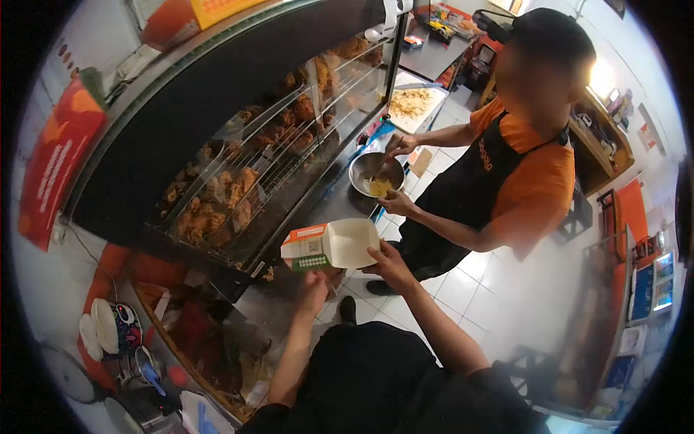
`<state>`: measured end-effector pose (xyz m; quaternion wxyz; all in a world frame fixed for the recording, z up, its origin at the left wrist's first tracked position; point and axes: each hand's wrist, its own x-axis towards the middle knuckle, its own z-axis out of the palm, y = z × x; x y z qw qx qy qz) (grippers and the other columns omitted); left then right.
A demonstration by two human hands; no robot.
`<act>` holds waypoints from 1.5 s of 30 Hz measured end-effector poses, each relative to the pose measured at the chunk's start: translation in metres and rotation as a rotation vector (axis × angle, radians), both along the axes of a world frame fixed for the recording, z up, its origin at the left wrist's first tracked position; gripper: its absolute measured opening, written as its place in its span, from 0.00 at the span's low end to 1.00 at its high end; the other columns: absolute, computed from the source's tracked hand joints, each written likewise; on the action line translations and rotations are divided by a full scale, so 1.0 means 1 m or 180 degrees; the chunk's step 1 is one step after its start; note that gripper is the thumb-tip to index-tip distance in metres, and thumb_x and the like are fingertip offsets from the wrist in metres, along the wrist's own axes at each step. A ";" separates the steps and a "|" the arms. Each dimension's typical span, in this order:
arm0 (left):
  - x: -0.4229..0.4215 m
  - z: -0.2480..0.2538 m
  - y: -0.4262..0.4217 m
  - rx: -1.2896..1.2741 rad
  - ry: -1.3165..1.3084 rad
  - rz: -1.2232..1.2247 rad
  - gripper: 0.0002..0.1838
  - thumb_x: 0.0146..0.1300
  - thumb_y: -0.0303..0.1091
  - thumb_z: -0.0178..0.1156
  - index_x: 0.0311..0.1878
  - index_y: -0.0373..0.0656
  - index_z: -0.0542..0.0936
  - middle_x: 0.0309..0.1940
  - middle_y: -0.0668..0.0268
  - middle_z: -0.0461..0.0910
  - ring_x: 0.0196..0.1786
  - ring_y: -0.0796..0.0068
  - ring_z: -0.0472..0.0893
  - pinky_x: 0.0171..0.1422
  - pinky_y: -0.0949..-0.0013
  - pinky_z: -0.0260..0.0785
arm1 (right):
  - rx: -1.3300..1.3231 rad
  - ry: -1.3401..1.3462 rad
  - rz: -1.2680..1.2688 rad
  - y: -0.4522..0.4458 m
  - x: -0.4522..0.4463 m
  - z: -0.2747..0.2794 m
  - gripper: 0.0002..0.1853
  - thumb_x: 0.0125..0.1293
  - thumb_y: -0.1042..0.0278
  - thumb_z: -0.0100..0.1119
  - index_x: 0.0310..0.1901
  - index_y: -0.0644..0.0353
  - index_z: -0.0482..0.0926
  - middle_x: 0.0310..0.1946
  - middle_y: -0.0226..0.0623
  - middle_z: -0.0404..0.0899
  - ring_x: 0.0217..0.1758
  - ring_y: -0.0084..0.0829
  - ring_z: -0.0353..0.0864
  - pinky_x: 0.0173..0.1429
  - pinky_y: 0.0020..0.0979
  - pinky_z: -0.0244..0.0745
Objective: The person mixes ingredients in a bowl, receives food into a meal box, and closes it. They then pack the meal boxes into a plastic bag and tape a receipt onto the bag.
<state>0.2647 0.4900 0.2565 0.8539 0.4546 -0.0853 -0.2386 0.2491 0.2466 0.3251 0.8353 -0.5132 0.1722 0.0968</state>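
Black clothing (372,372) up close. Keep that box (329,244) steady, gripped by the rim in right hand (390,265); near left hand (312,292), can't tell if gripping tbh.

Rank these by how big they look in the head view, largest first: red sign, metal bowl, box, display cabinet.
1. Display cabinet
2. Red sign
3. Box
4. Metal bowl

This is apparent size only; nearness to the camera may affect it.

White floor tiles (463,300) are laid beside the glass-fronted cabinet (224,108); a grey worktop (435,61) is set beyond its far end.
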 end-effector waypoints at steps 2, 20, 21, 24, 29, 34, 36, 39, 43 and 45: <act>0.014 -0.011 -0.023 -0.0077 0.0124 -0.0046 0.31 0.77 0.49 0.56 0.74 0.41 0.64 0.67 0.58 0.73 0.68 0.63 0.77 0.69 0.56 0.75 | 0.0156 -0.0052 0.0163 0.008 0.008 -0.009 0.32 0.76 0.57 0.60 0.74 0.62 0.62 0.59 0.47 0.78 0.51 0.39 0.87 0.55 0.38 0.87; 0.123 -0.060 -0.105 0.0130 0.1066 -0.0007 0.25 0.80 0.45 0.47 0.70 0.40 0.69 0.62 0.58 0.77 0.63 0.65 0.79 0.70 0.61 0.73 | -0.0554 0.1221 0.0126 -0.022 -0.086 -0.074 0.31 0.77 0.50 0.57 0.69 0.68 0.68 0.53 0.51 0.82 0.49 0.40 0.87 0.53 0.38 0.84; 0.127 -0.066 -0.108 0.0132 0.1068 -0.0037 0.25 0.80 0.45 0.47 0.70 0.40 0.69 0.62 0.58 0.77 0.63 0.65 0.79 0.70 0.61 0.73 | -0.0561 0.1354 0.0094 -0.023 -0.093 -0.079 0.31 0.77 0.50 0.57 0.69 0.68 0.68 0.54 0.52 0.82 0.49 0.40 0.87 0.53 0.38 0.84; 0.137 -0.084 -0.124 0.1097 0.1149 0.0084 0.25 0.80 0.45 0.46 0.69 0.36 0.70 0.61 0.55 0.78 0.63 0.65 0.79 0.71 0.64 0.71 | -0.0559 0.1576 -0.0038 -0.023 -0.104 -0.087 0.31 0.77 0.50 0.57 0.69 0.69 0.68 0.55 0.53 0.82 0.49 0.41 0.87 0.54 0.39 0.84; 0.145 -0.112 -0.131 0.1708 0.0360 0.0488 0.35 0.78 0.61 0.46 0.59 0.32 0.77 0.45 0.58 0.84 0.45 0.66 0.85 0.48 0.64 0.79 | -0.0812 0.1549 0.0184 -0.028 -0.100 -0.077 0.29 0.78 0.55 0.56 0.69 0.68 0.68 0.54 0.51 0.83 0.48 0.38 0.87 0.52 0.36 0.84; 0.146 -0.160 -0.143 0.0871 0.0985 0.0589 0.30 0.77 0.57 0.53 0.56 0.32 0.77 0.36 0.62 0.83 0.34 0.70 0.84 0.38 0.64 0.77 | -0.1039 0.1324 0.0332 -0.030 -0.094 -0.073 0.27 0.78 0.56 0.54 0.68 0.70 0.70 0.49 0.49 0.85 0.46 0.36 0.88 0.49 0.34 0.85; 0.142 -0.188 -0.136 0.1449 0.0315 0.0570 0.26 0.78 0.51 0.53 0.55 0.32 0.77 0.38 0.61 0.82 0.37 0.71 0.83 0.40 0.64 0.77 | -0.1248 0.1104 0.0514 -0.032 -0.095 -0.077 0.27 0.78 0.57 0.54 0.67 0.71 0.70 0.49 0.50 0.85 0.46 0.35 0.88 0.50 0.33 0.85; 0.123 -0.137 -0.118 0.2293 -0.0768 0.0558 0.18 0.79 0.40 0.51 0.55 0.32 0.77 0.43 0.59 0.81 0.46 0.69 0.82 0.48 0.61 0.75 | -0.1173 0.1180 0.0557 -0.036 -0.095 -0.074 0.27 0.78 0.56 0.55 0.67 0.72 0.70 0.49 0.51 0.84 0.46 0.35 0.88 0.52 0.34 0.84; 0.118 -0.131 -0.123 0.1125 0.1175 0.0434 0.16 0.77 0.31 0.50 0.61 0.32 0.74 0.56 0.52 0.78 0.60 0.61 0.77 0.63 0.57 0.69 | -0.1068 0.1155 0.0532 -0.040 -0.098 -0.071 0.26 0.78 0.58 0.54 0.67 0.72 0.70 0.50 0.51 0.84 0.45 0.34 0.88 0.51 0.33 0.84; 0.120 -0.175 -0.120 0.1284 0.0255 0.0612 0.08 0.75 0.36 0.56 0.49 0.43 0.74 0.38 0.66 0.73 0.39 0.74 0.71 0.42 0.66 0.61 | -0.1097 0.1309 0.0498 -0.044 -0.100 -0.080 0.25 0.79 0.59 0.53 0.67 0.69 0.71 0.51 0.50 0.84 0.45 0.35 0.89 0.49 0.34 0.85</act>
